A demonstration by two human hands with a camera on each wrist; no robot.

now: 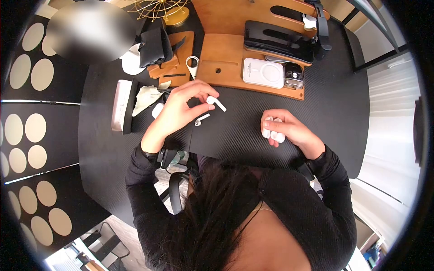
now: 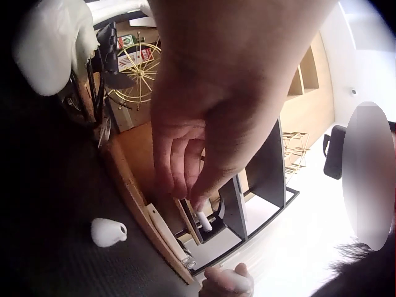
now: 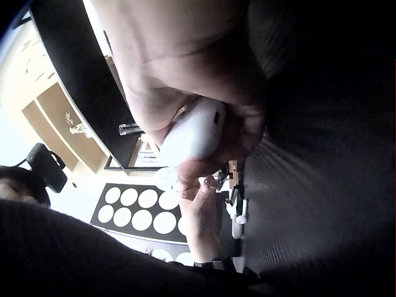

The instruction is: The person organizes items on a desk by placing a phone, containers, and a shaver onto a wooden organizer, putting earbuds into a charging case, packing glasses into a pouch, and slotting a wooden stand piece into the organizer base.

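Note:
A white wireless earbud, its stem pointing away from the fingers, is pinched between thumb and fingers of my left hand. That stem also shows below the fingertips in the left wrist view. On the black table just below this hand lies a second white earbud, seen large in the left wrist view. To the right, my right hand holds a white earbud case in curled fingers, its small port visible in the right wrist view. The two hands are apart, with bare table between them.
Behind the hands stands a wooden desk organizer bearing a white charging pad and a dark phone-like slab. Left lie white-handled scissors, a crumpled pale cloth and a narrow box. The table's near edge borders the person's body.

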